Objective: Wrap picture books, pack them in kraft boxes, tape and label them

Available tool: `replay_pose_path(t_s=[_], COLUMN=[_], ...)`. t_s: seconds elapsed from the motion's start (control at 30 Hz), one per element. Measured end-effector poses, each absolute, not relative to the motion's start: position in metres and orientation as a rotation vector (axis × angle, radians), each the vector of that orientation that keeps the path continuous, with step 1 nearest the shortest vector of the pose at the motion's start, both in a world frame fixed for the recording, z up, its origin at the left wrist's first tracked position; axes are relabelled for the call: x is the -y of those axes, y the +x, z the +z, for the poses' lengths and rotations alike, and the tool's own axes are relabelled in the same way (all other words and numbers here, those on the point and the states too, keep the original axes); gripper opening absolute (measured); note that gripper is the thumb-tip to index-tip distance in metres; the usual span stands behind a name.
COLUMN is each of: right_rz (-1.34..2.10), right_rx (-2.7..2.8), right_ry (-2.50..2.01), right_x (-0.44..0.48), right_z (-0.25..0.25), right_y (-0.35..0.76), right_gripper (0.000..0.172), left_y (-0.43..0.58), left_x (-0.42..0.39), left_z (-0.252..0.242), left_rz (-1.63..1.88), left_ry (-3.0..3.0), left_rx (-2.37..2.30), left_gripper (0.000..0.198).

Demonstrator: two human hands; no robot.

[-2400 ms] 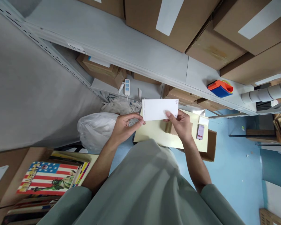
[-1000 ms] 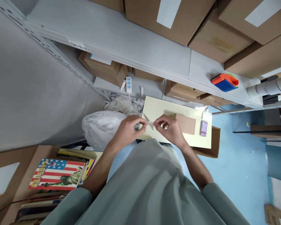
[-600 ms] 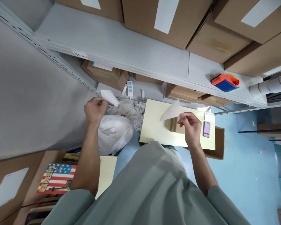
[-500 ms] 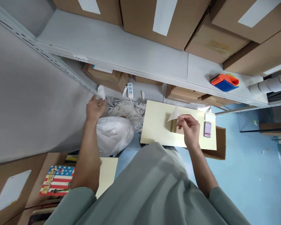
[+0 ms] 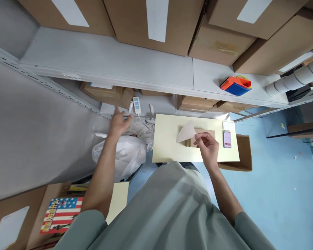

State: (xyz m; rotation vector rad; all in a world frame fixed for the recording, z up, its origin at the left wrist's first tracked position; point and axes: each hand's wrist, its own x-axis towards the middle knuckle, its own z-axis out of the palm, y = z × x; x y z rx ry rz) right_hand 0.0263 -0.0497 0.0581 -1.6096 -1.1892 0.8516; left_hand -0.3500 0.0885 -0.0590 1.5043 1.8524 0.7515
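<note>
My left hand (image 5: 119,123) is open with its fingers spread, above white paper scraps (image 5: 139,127) and a bulging white plastic bag (image 5: 127,152). A white scrap (image 5: 101,134) is apart from it, to its left beside the grey wall. Between thumb and fingers of my right hand (image 5: 208,147) is a thin white sheet (image 5: 186,132), its free end pointing left. The sheet hangs over a brown cardboard-coloured packet (image 5: 208,133) on the pale yellow table (image 5: 167,139); the hand and sheet partly hide this packet.
A phone (image 5: 227,139) and a small white pad (image 5: 228,125) lie at the table's right. Behind is a power strip (image 5: 137,105) below a grey shelf (image 5: 114,59) with a tape dispenser (image 5: 236,85). An open carton (image 5: 243,152) stands right; books (image 5: 61,215) lie lower left.
My left hand has let go of the white scrap and moved right, fingers spreading; the scrap is lower. The sheet in my right hand has swung to show more of its face. The view has shifted.
</note>
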Motion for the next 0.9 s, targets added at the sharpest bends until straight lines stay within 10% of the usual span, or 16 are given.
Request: replay_pose_path(t_s=[0.33,0.9], right_rz=[0.535,1.032], right_rx=[1.562,1.325], right_ry=[-1.560,-1.637], right_x=[0.074,0.087], right_z=[0.041,-0.039], right_y=[0.064,0.267], right_gripper=[0.021,0.042], left_y=[-0.116,0.064], left_x=[0.019,0.043], left_z=[0.025,-0.036], left_rz=[0.900,0.957], left_ry=[1.082,0.453], left_rx=[-1.175,-1.304], left_gripper=[0.052,0.044])
